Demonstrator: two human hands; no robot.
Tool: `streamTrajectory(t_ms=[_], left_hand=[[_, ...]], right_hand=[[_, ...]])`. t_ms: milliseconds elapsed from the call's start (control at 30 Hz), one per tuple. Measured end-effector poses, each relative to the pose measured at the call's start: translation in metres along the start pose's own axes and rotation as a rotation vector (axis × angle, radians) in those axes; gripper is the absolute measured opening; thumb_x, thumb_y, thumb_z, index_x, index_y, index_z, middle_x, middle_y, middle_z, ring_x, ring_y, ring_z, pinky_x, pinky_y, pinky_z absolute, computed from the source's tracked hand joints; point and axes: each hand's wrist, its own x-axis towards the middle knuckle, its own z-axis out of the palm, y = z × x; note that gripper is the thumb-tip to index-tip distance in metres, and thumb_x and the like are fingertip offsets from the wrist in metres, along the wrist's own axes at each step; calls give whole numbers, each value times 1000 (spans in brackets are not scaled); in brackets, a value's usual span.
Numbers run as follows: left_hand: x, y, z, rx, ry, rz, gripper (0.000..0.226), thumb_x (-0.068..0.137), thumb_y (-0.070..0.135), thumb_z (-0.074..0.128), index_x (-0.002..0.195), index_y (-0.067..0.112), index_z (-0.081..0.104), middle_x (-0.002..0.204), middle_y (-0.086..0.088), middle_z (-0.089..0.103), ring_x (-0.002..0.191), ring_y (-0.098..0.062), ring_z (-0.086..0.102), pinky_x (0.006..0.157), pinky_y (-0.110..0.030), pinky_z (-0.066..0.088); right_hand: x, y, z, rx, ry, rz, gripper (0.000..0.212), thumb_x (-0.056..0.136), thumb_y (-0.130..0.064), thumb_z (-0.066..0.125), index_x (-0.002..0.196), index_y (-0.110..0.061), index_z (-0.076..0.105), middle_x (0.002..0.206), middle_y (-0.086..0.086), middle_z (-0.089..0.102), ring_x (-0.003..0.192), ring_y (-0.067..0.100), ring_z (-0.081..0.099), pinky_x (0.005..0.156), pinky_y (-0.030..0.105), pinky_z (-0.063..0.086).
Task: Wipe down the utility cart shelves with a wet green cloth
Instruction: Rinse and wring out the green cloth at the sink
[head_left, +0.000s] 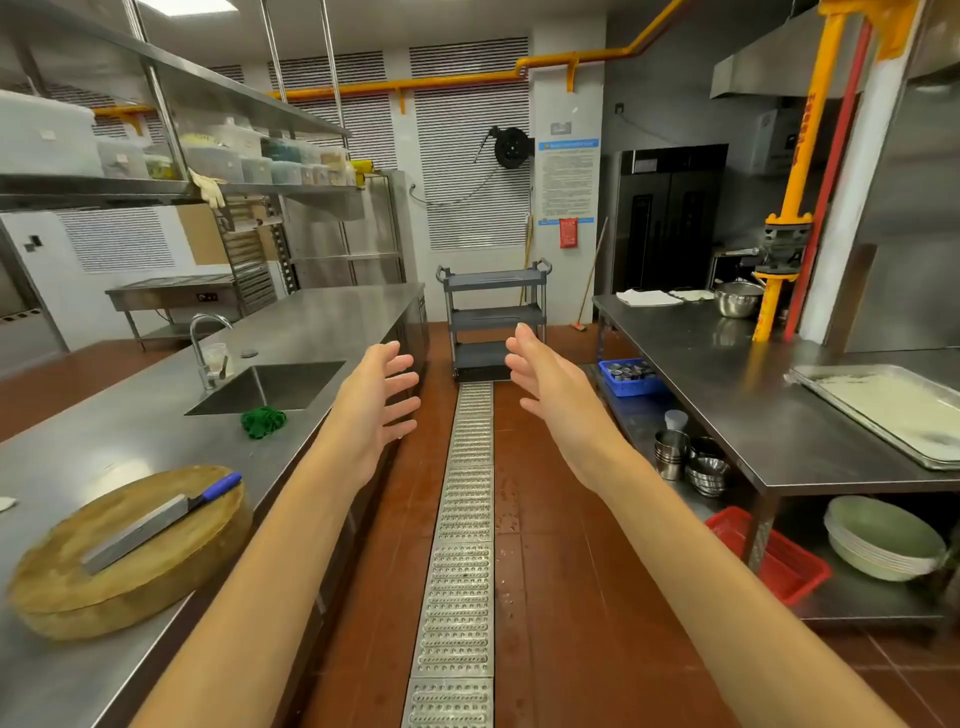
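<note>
There is one utility cart, grey, with three shelves, and it stands at twelve o'clock at the far end of the aisle, well apart from the person. There is one green cloth, crumpled into a small heap on the steel counter at about ten o'clock, just at the near edge of the one sink. On the same counter, at eight o'clock, lies one round wooden cutting board with one knife flat on top (the handle is blue). One metal floor drain runs along the aisle toward the cart.

Two hands are in view. The left hand is wide open with the fingers spread; it holds nothing and touches nothing. The right hand is also open, fingers more together, and holds nothing. Both bare arms are stretched forward over the aisle, the palms turned toward each other, the fingers pointing to twelve o'clock, with the cart seen between them. The cloth is at nine o'clock of the left hand, apart from it.
</note>
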Motion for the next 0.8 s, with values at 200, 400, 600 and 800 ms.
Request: streamTrajectory(t_ms=[200,400,600,800], left_hand=[[19,-5,2,14,6,-40,48,104,45,39,141,18,52,144,-9,54,131,-32,52,112,-52,40],[55,-16,-17,-12,6,-54,48,103,46,40,141,19,53,142,-9,55,130,-32,53,112,-52,40],[118,-23,-47,-35,17,-63,49,103,47,39,141,19,52,142,-8,56,130,-32,53,112,-53,40],[186,-17,-83,-51,20,-54,48,101,46,43,137,18,56,137,-8,59,126,-32,55,110,-52,42]], right_hand=[[19,12,3,27,-15,38,64,94,-69,33,146,-33,43,147,-10,48,134,8,44,117,42,31],[56,29,24,28,-10,52,67,93,-70,34,146,-30,43,146,-9,50,132,8,46,117,44,31],[111,42,59,22,-9,50,66,94,-68,34,146,-29,43,146,-7,49,133,9,46,117,44,31],[176,47,97,50,-5,39,65,96,-65,34,147,-26,43,146,-4,50,132,11,48,117,44,32]])
